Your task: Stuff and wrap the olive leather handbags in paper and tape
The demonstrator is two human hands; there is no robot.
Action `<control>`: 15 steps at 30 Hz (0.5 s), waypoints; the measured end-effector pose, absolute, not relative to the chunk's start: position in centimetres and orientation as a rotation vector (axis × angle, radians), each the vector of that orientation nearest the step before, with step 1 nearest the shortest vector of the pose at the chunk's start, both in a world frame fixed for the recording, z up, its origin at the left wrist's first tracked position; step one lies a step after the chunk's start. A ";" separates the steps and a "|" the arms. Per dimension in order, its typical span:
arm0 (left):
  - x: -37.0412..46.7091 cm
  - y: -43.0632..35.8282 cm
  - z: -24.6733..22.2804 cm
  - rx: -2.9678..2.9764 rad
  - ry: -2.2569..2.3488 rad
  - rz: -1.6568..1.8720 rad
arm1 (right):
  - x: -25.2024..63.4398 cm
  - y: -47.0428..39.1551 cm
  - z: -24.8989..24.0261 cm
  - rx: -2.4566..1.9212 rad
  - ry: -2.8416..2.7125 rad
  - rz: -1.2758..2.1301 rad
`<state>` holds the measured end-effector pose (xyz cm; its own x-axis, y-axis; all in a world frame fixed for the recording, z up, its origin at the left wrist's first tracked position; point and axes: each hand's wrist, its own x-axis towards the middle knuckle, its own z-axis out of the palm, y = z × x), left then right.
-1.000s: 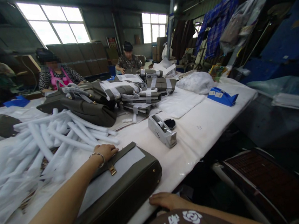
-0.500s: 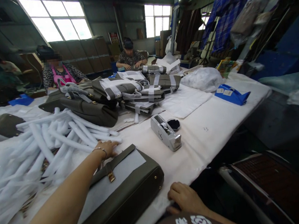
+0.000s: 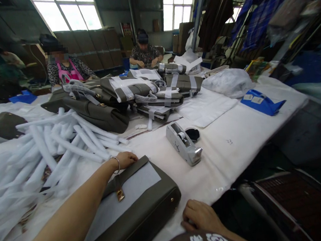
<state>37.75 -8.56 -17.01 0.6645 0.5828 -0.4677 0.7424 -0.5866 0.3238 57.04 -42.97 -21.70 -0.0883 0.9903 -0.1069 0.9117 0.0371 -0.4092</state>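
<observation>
A dark olive handbag lies on its side in front of me, a white sheet over its face and a gold clasp on its strap. My left hand is at the bag's far edge, fingers bent together and pointing down. Their tips are hidden, so I cannot tell what they grip. Just left of that hand begins a heap of white foam tubes. My right hand rests at the near table edge beside the bag's end, its fingers curled in and nothing visible in them.
A grey tape dispenser stands beyond the bag, with a black round item beside it. Wrapped olive bags are piled farther back. A blue tape dispenser sits at the right. Two people work across the table.
My left hand has moved from the foam tube ends to the bag's far edge, and its spread fingers have drawn together. My right hand stays at the table edge. The view has shifted slightly.
</observation>
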 end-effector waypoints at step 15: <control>34.0 -5.2 -17.3 2.338 1.624 -0.488 | 56.4 -43.2 -22.8 -2.076 -2.151 0.369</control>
